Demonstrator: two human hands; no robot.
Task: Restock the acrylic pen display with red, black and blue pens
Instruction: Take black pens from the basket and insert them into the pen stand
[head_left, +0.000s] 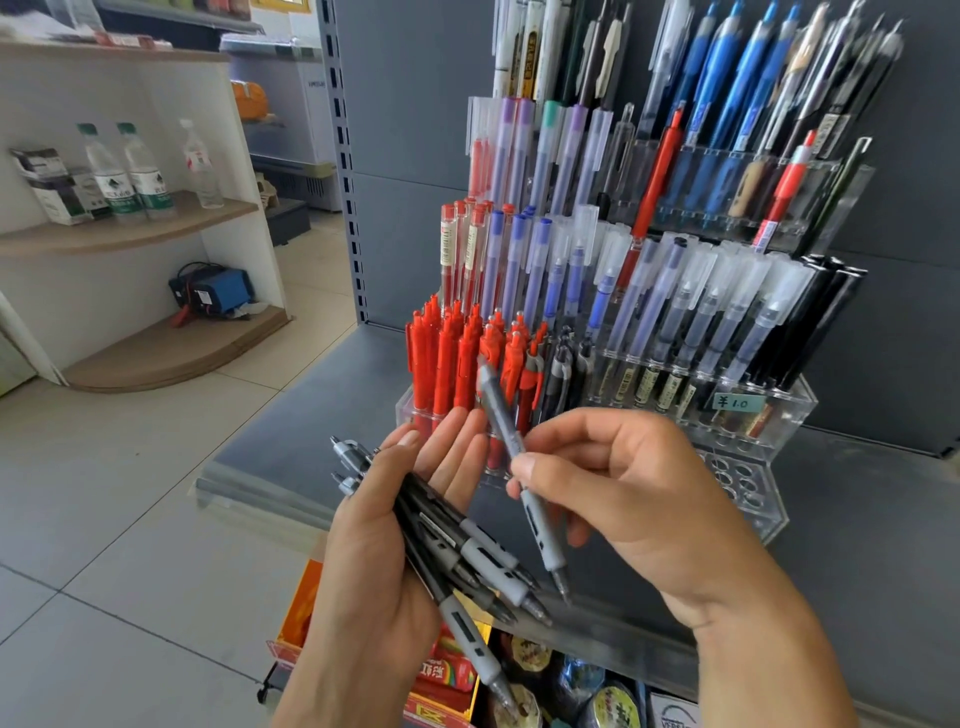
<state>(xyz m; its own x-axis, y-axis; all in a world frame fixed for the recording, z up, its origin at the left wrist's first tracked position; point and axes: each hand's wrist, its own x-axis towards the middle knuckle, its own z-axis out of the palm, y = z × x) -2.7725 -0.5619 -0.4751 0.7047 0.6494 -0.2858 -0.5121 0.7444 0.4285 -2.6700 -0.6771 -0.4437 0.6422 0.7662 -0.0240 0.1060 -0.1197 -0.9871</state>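
A tiered acrylic pen display (779, 410) stands on a grey shelf. Its front left holds several red click pens (447, 358), with a few black click pens (563, 369) beside them and bare holes (737, 478) in the lowest front tier at the right. My left hand (384, 525) lies palm up, cradling a bundle of black pens with grey grips (457, 545), its fingers mostly straight. My right hand (623, 488) pinches a single black pen (524, 478), tip down, in front of the red pens.
Upper tiers hold capped red, blue and clear gel pens (519, 260) and blue click pens (727, 104). A grey shelf (857, 519) carries the display; boxes of goods (452, 670) sit below. A white corner shelf with water bottles (124, 171) stands at the left.
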